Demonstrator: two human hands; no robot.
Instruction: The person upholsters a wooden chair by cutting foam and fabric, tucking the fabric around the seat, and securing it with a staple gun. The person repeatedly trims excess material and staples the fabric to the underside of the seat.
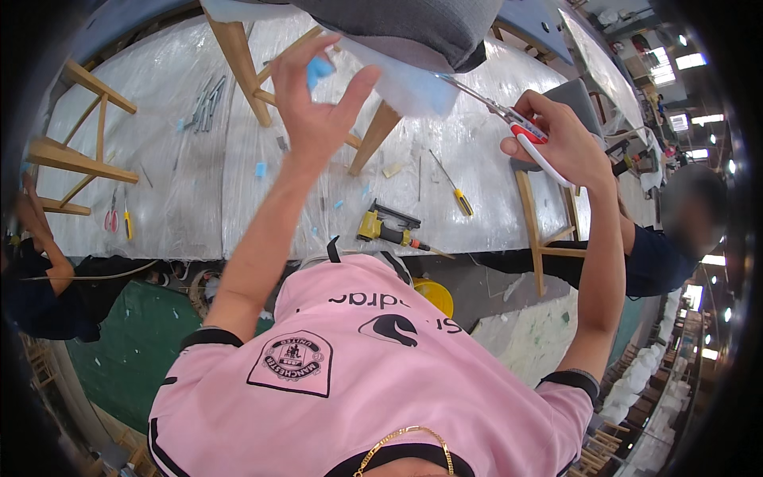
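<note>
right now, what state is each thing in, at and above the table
right hand: closed on scissors
left hand: open, thumb and fingers apart
scissors: held, tips at pale padding
padding: hanging below grey seat
yellow-black power tool: lying down
nearby screwdriver: lying down
table: covered in clear film

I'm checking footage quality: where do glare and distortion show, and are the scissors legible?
In the head view, glare streaks the plastic-covered table; ceiling lights at right burn white; straight edges bow toward the blackened picture rim; the scissors read fairly clearly.
</note>
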